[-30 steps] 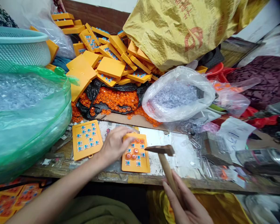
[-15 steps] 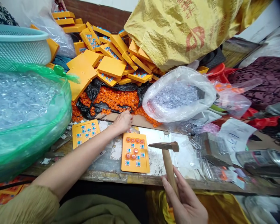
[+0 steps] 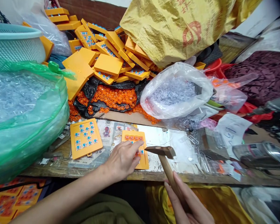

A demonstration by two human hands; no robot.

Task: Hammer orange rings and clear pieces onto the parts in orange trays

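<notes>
My left hand (image 3: pixel 122 158) is over a yellow panel (image 3: pixel 142 163), its fingers curled and the index fingertip on or just above the panel's upper right. Whatever its fingers may hold is hidden. A row of orange translucent caps (image 3: pixel 133 137) sits along the panel's top; the hand covers much of the rest. In my right hand (image 3: pixel 186 202) is a hammer (image 3: pixel 166 166), gripped by its wooden handle, its dark metal head beside the panel's right edge. To the left lies a second yellow panel (image 3: pixel 86 138) with small blue-centred switches and no caps.
Loose orange caps fill a black plastic bag (image 3: pixel 87 90) behind the panels. Yellow panels (image 3: pixel 108 64) are heaped farther back. A green bag (image 3: pixel 57 115) of clear pieces stands left, a white bag (image 3: pixel 177 112) of clear pieces right. The bench's front edge (image 3: pixel 158 176) runs close to me.
My left hand has come back from the edge of the orange cap pile to the yellow panel. The hammer has tilted slightly and stays in my right hand. The view has shifted a little.
</notes>
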